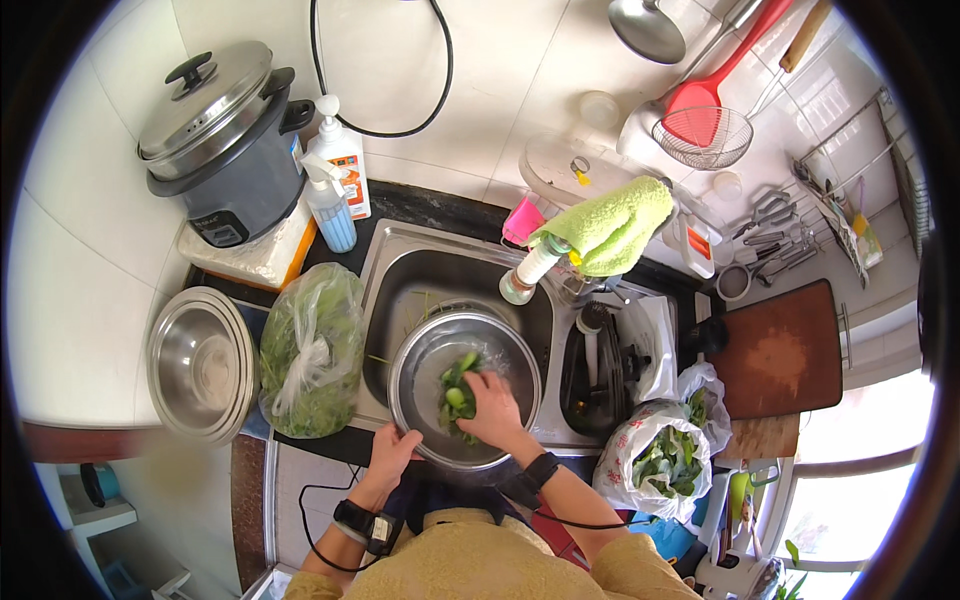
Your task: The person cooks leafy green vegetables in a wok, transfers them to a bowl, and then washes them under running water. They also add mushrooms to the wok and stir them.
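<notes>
A round stainless steel basin (409, 375) stands at the front of the sink's large bowl, with water in it. My left hand (394, 454) grips its near left rim. Inside the basin my right hand (491, 409) has its fingers on a bunch of leafy greens (457, 394); they look wet, and the hidden fingertips seem closed around them. Above the sink, a green cloth (615, 225) hangs over the faucet (529, 276).
Left of the sink lie a tied plastic bag of greens (315, 352) and nested steel bowls (202, 367). A small basin with a brush (592, 322) is at right, beside an open bag of leaves (667, 457) and a cutting board (780, 352). A rice cooker (240, 165) stands behind left.
</notes>
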`<state>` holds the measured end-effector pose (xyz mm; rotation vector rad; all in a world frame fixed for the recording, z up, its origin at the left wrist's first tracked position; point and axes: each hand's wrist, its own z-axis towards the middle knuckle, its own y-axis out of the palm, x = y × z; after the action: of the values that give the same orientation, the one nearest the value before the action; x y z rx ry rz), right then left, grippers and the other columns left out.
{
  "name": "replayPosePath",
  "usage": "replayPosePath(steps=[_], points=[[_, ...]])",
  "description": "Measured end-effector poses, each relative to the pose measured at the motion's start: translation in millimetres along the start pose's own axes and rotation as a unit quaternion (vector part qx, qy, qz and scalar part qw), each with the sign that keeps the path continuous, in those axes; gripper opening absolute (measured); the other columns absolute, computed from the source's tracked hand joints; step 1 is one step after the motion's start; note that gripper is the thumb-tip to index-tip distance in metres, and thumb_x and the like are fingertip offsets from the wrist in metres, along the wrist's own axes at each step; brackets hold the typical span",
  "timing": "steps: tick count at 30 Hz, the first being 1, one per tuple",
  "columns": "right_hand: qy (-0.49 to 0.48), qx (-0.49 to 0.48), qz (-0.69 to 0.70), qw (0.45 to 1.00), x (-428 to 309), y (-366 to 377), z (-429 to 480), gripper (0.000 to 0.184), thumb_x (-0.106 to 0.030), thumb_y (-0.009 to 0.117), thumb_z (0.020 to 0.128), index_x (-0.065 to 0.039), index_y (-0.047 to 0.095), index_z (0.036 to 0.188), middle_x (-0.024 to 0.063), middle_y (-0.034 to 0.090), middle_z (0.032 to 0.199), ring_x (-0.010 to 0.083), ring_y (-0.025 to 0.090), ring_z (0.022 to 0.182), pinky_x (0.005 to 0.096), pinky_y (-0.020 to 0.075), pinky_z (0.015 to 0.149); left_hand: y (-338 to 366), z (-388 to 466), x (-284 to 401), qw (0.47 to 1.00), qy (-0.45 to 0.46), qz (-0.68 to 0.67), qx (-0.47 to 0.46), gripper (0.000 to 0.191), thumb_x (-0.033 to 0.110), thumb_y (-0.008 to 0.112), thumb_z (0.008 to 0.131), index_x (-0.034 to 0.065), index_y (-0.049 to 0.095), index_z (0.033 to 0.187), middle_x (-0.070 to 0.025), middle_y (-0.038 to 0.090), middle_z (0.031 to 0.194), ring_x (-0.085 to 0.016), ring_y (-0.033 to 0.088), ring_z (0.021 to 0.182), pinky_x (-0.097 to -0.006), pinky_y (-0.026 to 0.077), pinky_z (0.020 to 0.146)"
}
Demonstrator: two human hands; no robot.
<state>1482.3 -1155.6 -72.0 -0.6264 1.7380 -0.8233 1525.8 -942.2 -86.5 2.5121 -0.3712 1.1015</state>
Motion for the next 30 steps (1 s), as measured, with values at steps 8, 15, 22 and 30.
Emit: replayPosePath(steps=[8,15,22,30], points=[[-0.07,0.137,0.075,0.985,-18,-28,-15,0.041,-0.007,0.073,0.07,-0.011,0.065,0.11,0.0127,0.061,0.113,0.0333,0.06,0.101,0.0403,0.0506,0.087,-4,-1,8,0.998,-0.001,-0.068,-0.007,0.023,0.003,0.054,0.086,-0.0055,0.059,0.107,-0.0093,0.068,0.095,-0.018,0.069,0.078,-0.0305,0.06,0.065],[-0.053,0.121,0.035,0.991,-6,-35,28,0.047,-0.023,0.073,0.079,-0.015,0.062,0.123,0.0154,0.054,0.131,0.0374,0.051,0.118,0.043,0.0426,0.1,-2,0,12,0.998,0.024,-0.053,-0.013,0.024,0.002,0.055,0.086,-0.0044,0.059,0.109,-0.0078,0.068,0.095,-0.015,0.068,0.078,-0.0266,0.058,0.061],[-0.208,0.018,-0.01,0.978,-50,14,7,0.035,-0.016,0.069,0.071,-0.013,0.065,0.105,0.0067,0.059,0.114,0.0287,0.051,0.118,0.0497,0.0372,0.103,-2,10,16,0.999,0.037,-0.039,-0.006,0.024,0.002,0.054,0.085,-0.0037,0.058,0.108,-0.0077,0.067,0.096,-0.017,0.068,0.079,-0.0309,0.06,0.065],[-0.065,0.155,0.014,0.986,2,-26,9,0.063,-0.032,0.07,0.083,-0.005,0.047,0.136,0.0279,0.044,0.135,0.045,0.038,0.126,0.049,0.0356,0.105,-2,10,33,0.994,0.105,0.026,0.002,0.026,-0.001,0.053,0.083,-0.0051,0.057,0.108,-0.0082,0.066,0.096,-0.014,0.066,0.078,-0.0286,0.058,0.064]])
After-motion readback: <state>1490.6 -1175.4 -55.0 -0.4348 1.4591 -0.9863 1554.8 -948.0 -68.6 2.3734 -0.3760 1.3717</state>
